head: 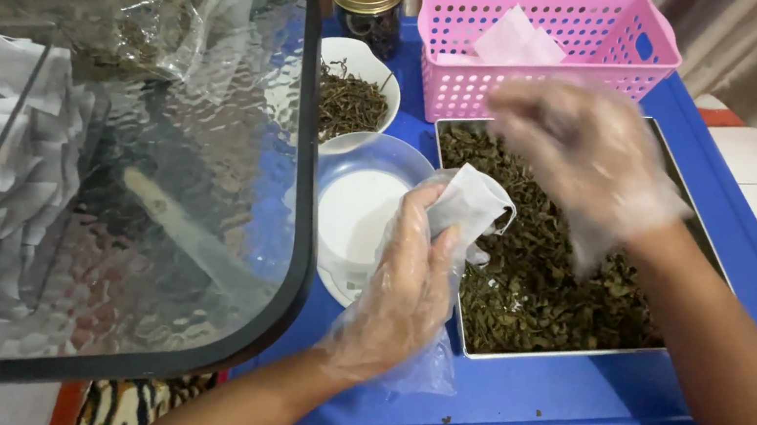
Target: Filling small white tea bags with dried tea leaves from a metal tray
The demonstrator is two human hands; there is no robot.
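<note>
While the left hand [408,286] pinches the white pouch [468,205] mouth-up, the right hand [584,153] hovers just right of it, fingers blurred, over the tray of dried leaves [546,285]

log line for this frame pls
left hand: holds white pouch | right hand: blurred above tray of dried leaves | pink basket behind

A pink basket [557,65] sits at the blue desk's [568,407] far edge. Beside it stand a gold-lidded jar [366,4] and a white bowl [359,67] of dried leaves.
</note>
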